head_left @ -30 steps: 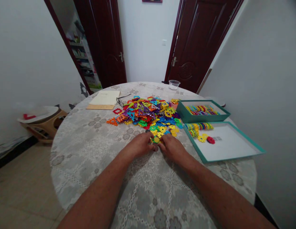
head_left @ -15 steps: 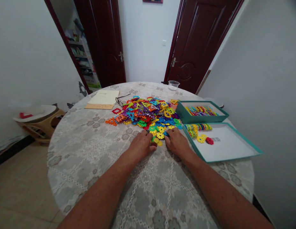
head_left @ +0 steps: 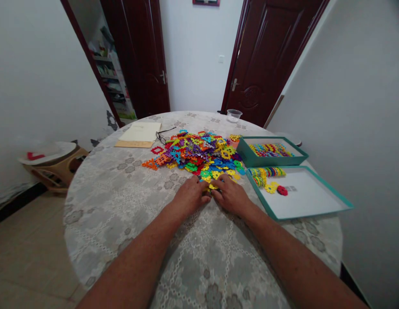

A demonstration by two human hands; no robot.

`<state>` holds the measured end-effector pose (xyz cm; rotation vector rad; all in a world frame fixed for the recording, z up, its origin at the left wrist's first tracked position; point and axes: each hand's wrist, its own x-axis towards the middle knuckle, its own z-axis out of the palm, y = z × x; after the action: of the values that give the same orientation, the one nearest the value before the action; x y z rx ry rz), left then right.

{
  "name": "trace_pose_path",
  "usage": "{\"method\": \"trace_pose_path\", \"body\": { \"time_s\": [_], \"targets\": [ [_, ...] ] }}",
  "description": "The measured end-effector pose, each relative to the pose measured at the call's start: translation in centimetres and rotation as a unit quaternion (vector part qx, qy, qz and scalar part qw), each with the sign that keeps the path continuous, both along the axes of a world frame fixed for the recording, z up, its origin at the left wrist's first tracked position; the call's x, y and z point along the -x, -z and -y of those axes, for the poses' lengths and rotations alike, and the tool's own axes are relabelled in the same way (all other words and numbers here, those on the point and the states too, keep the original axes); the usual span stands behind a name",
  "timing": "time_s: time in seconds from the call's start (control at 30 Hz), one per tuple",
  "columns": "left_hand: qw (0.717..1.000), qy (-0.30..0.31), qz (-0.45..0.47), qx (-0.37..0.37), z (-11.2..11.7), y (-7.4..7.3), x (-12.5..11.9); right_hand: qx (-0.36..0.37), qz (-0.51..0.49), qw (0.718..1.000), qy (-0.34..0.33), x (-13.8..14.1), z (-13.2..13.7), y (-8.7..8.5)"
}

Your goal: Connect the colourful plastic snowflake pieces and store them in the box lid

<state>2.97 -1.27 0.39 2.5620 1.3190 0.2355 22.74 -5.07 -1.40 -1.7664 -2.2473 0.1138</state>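
Observation:
A heap of coloured plastic interlocking pieces (head_left: 199,155) lies in the middle of the round table (head_left: 122,193). My left hand (head_left: 190,195) and my right hand (head_left: 230,195) rest side by side at the heap's near edge, fingers curled and pinched together around small yellow flower-shaped pieces (head_left: 213,186) between them. Exactly how many pieces each hand holds is hidden by the fingers.
To the right stand a teal box (head_left: 251,158) filled with sorted pieces and its teal lid (head_left: 315,205) holding a row of pieces and a red one (head_left: 282,192). Glasses (head_left: 162,136), a beige booklet (head_left: 140,133) and a clear cup (head_left: 234,114) lie farther back. A stool (head_left: 54,163) stands left.
My right hand, which had reached out to the heap's right side, has come back left to meet the left hand over the yellow pieces. The left hand barely moved.

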Motion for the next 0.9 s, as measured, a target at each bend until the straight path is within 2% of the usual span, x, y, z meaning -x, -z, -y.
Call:
{"method": "trace_pose_path", "body": {
  "time_s": [0.1, 0.2, 0.3, 0.37, 0.5, 0.73, 0.9],
  "targets": [
    [1.0, 0.001, 0.005, 0.001, 0.0, -0.1, 0.0, -0.021, -0.042, 0.999, -0.002, -0.4, -0.4, 0.5],
    [1.0, -0.001, 0.01, 0.003, 0.0, -0.2, 0.0, -0.061, -0.127, 0.99, 0.024, -1.2, -0.7, 0.5],
    [1.0, -0.008, 0.008, 0.004, 0.1, -0.3, 0.1, -0.07, -0.213, 0.971, 0.08, -2.5, -0.9, 0.3],
    [1.0, -0.014, 0.005, 0.003, 0.2, -0.4, 0.1, -0.048, -0.244, 0.96, 0.128, -3.3, -1.0, 0.1],
    [1.0, -0.013, -0.004, -0.002, 0.3, -0.6, 0.1, 0.015, -0.222, 0.963, 0.152, -4.3, -0.9, 0.0],
    [1.0, -0.022, 0.002, 0.015, 0.3, -0.9, 0.1, 0.034, -0.148, 0.973, 0.172, -5.0, -0.8, 0.0],
    [1.0, -0.014, 0.016, 0.017, -0.2, -0.3, 0.3, 0.038, -0.149, 0.982, 0.111, -4.5, -0.8, -0.1]
  ]
}}
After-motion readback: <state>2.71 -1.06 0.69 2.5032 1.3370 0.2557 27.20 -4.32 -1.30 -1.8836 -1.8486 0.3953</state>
